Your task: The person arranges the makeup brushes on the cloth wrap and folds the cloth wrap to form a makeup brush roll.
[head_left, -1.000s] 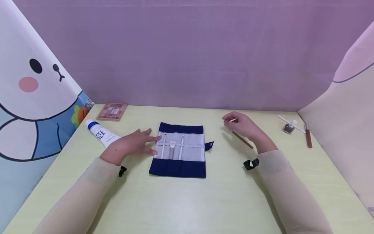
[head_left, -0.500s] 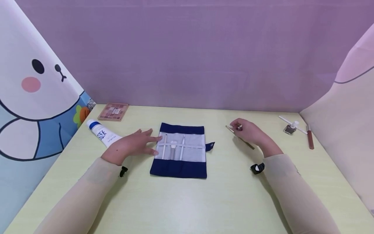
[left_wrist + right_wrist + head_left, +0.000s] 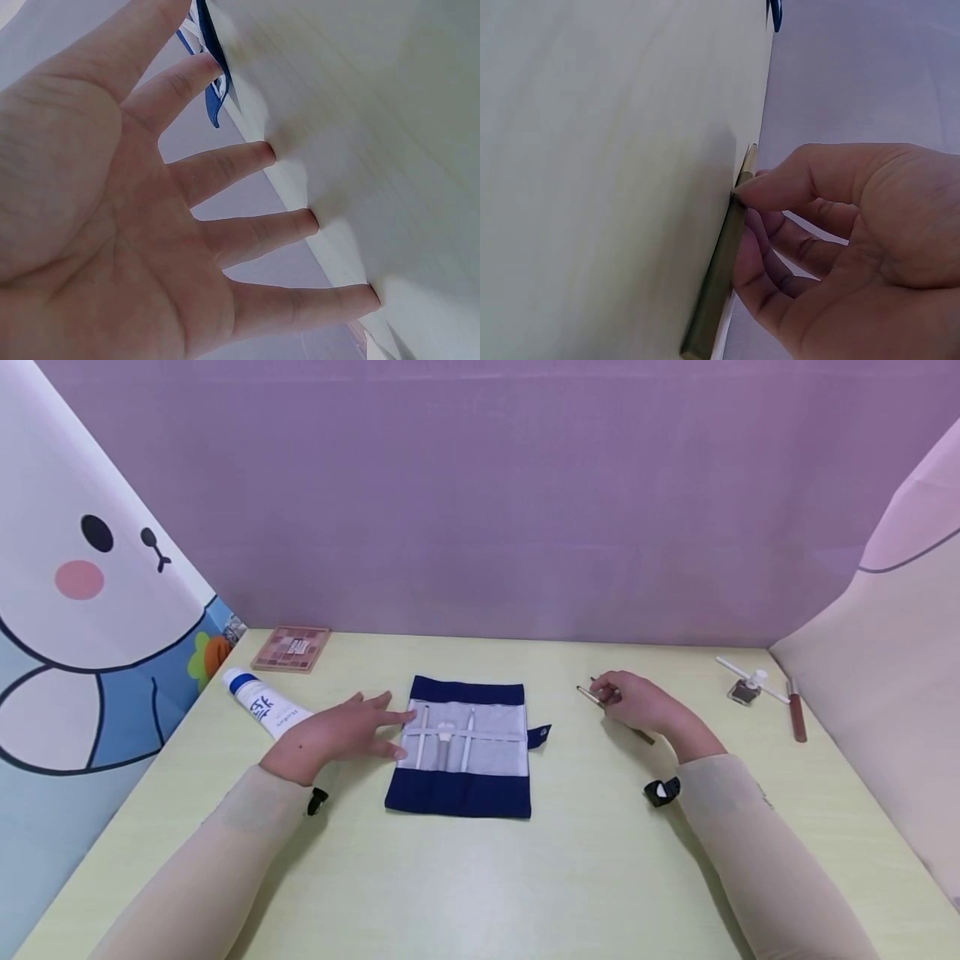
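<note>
A navy fabric roll-up pouch lies unrolled on the table, several slim white and grey tools under the thin strap of its pale lining. At its left edge, my left hand rests with fingers spread and straight. Thumb and index fingertips touch the pouch in the head view, and the other fingertips meet the tabletop in the left wrist view. Right of the pouch, my right hand pinches a slim olive-brown pencil with a gold tip, close to the table. A small dark tip shows beyond those fingers; what it belongs to is unclear.
A white tube with a blue band lies partly behind my left hand. At the back left is a pink palette. Toward the right are a small bottle, a white stick and a reddish-brown handled tool.
My right hand has shifted slightly right and nearer to me, its fingers now further down the pencil with the tip showing past them. The left hand stays on the pouch edge.
</note>
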Demonstrator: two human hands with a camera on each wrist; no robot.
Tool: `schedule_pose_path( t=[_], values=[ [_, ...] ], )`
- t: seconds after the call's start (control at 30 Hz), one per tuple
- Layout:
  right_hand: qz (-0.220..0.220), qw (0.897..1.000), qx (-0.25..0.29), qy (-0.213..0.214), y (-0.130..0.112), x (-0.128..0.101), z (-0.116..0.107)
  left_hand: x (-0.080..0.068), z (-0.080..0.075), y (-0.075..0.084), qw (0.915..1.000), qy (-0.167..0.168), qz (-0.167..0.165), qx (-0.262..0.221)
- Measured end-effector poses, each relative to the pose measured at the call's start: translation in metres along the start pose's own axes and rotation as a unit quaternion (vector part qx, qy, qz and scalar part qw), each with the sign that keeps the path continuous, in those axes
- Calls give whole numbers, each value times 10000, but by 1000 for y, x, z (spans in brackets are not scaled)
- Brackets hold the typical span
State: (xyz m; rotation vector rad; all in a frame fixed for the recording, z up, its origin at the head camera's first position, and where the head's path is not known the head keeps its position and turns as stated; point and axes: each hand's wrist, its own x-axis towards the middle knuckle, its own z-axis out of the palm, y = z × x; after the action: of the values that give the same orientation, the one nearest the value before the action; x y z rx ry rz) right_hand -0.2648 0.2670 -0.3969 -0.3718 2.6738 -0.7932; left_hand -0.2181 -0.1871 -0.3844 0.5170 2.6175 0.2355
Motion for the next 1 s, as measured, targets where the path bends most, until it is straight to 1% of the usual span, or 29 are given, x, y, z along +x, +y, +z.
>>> schedule_pose_path(
  t=[0.27, 0.53, 0.7, 1.0],
  values=[
    [-103, 9998, -146, -82, -1, 2, 0, 0, 0, 0, 10000, 0, 8, 0],
    [-28, 9992, -388, -59, -5, 2, 3, -1, 0, 1, 10000, -14, -37, -51],
    [118, 9990, -398, -154, -5, 2, 4, 0, 1, -1, 10000, -8, -26, -56],
    [42, 9993, -367, -53, -5, 1, 3, -1, 0, -1, 10000, 37, -20, -36]
  ],
)
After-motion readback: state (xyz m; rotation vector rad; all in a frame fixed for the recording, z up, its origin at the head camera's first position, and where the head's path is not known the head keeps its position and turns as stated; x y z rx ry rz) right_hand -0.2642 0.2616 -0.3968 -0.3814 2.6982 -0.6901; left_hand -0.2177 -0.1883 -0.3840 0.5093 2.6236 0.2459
